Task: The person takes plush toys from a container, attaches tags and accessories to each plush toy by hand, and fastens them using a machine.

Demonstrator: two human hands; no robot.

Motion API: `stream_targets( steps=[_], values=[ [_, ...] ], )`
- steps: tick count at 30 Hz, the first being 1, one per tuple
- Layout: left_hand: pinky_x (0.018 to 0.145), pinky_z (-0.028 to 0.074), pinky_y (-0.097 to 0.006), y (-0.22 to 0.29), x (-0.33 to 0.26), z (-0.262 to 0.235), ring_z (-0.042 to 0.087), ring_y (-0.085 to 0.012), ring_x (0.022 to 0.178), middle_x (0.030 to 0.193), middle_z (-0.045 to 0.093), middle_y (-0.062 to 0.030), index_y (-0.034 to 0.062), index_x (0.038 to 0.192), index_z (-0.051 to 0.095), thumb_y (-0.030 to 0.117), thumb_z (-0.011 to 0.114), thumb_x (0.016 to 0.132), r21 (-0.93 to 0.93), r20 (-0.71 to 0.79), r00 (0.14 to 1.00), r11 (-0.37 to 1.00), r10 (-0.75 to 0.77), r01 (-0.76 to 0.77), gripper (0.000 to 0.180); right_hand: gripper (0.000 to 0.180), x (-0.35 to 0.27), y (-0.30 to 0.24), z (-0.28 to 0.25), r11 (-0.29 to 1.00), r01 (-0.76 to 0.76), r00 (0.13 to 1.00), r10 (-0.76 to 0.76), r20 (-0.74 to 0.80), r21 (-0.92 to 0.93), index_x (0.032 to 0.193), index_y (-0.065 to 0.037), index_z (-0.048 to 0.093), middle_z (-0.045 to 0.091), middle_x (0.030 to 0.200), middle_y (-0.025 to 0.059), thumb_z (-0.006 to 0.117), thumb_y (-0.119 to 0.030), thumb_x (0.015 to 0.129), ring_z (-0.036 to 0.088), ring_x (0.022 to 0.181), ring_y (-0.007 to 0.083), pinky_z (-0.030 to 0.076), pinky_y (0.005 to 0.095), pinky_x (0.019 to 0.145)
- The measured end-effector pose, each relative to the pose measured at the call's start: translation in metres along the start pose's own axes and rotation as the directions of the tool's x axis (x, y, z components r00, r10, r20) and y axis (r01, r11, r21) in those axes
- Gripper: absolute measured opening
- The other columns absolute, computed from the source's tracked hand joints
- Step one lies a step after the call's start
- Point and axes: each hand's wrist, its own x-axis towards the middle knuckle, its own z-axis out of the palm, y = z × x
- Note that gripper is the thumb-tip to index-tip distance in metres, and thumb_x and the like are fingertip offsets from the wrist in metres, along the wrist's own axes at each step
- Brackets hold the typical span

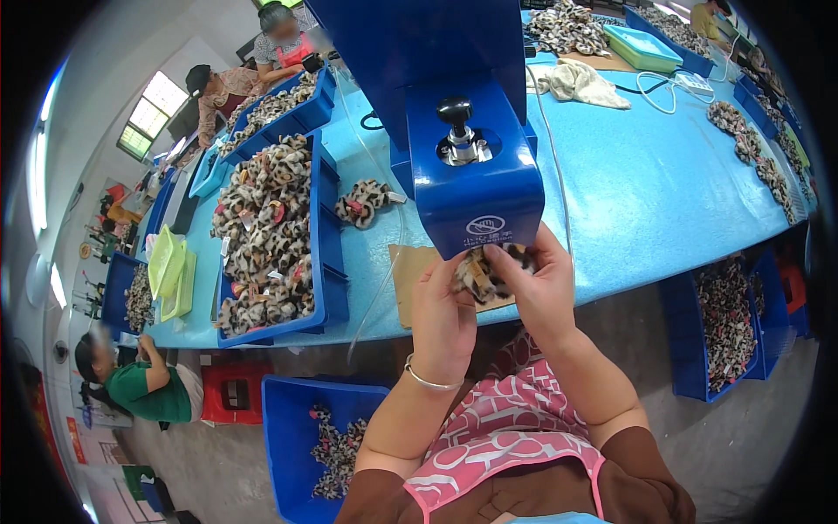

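Bright light glares on the blue tabletop (pixel 646 192); curved edges fade to black.

The plush piece (pixel 475 281) sits between left hand (pixel 443 304) and right hand (pixel 550 290), before the machine (pixel 476 188) on the counter (pixel 663 201). A bin (pixel 327 236) stands left of the left hand.

Holds a small, furry black-and-white spotted plush piece (pixel 476 281) between the fingers of the bare left hand (pixel 443 304) and bare right hand (pixel 543 284), just below a glossy blue metal machine (pixel 476 196) topped with a round black knob (pixel 454 111). Wears a thin silver bangle (pixel 429 382) on the left wrist. Faces a light-blue table (pixel 690 201), with a blue plastic crate (pixel 325 262) of spotted pieces at left, above a deep blue floor bin (pixel 286 428).
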Motion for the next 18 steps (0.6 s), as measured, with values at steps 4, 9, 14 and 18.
stream_targets(
  steps=[4,9,14,18],
  values=[
    [0.085,0.054,-0.033,0.001,-0.003,0.000,0.068,-0.0180,0.095,0.103,0.070,-0.0066,0.0029,0.105,0.064,0.011,0.061,0.093,0.004,0.006,1.000,1.000,0.004,-0.004,0.014,0.019,-0.002,-0.004,0.002,0.999,-0.033,0.999,0.032,0.015,0.022,0.101,0.000,0.062,0.065,0.090,0.0034,0.074,-0.005,0.086,0.061,0.082,0.0067,0.048,0.0204,0.070],
    [0.087,0.053,-0.033,0.002,-0.009,0.001,0.067,-0.0172,0.096,0.103,0.070,-0.0064,0.0040,0.105,0.065,0.011,0.061,0.094,0.002,0.020,0.999,0.999,0.034,-0.034,0.014,0.020,-0.005,-0.002,0.002,0.997,-0.038,0.999,0.035,0.040,0.074,0.102,0.000,0.062,0.066,0.091,0.0039,0.073,-0.004,0.086,0.062,0.082,0.0062,0.048,0.0204,0.071],
    [0.083,0.053,-0.030,0.001,-0.016,0.006,0.067,-0.0157,0.094,0.103,0.070,-0.0078,-0.0006,0.107,0.066,0.010,0.060,0.095,0.023,0.007,0.998,0.998,0.060,-0.060,0.017,0.022,-0.011,0.001,0.000,0.991,-0.037,0.997,0.028,0.066,0.129,0.104,0.000,0.062,0.066,0.096,0.0049,0.074,-0.005,0.086,0.060,0.088,0.0069,0.049,0.0219,0.075],
    [0.078,0.053,-0.027,-0.021,-0.012,-0.019,0.067,-0.0136,0.090,0.103,0.070,-0.0092,-0.0052,0.112,0.066,0.009,0.060,0.095,0.138,-0.051,0.992,0.985,0.116,-0.108,0.023,0.034,-0.026,-0.010,-0.018,0.867,0.294,0.944,-0.328,-0.017,-0.402,0.106,-0.001,0.062,0.064,0.100,0.0110,0.079,-0.007,0.077,0.062,0.092,0.0205,0.050,0.0310,0.081]
  ],
)
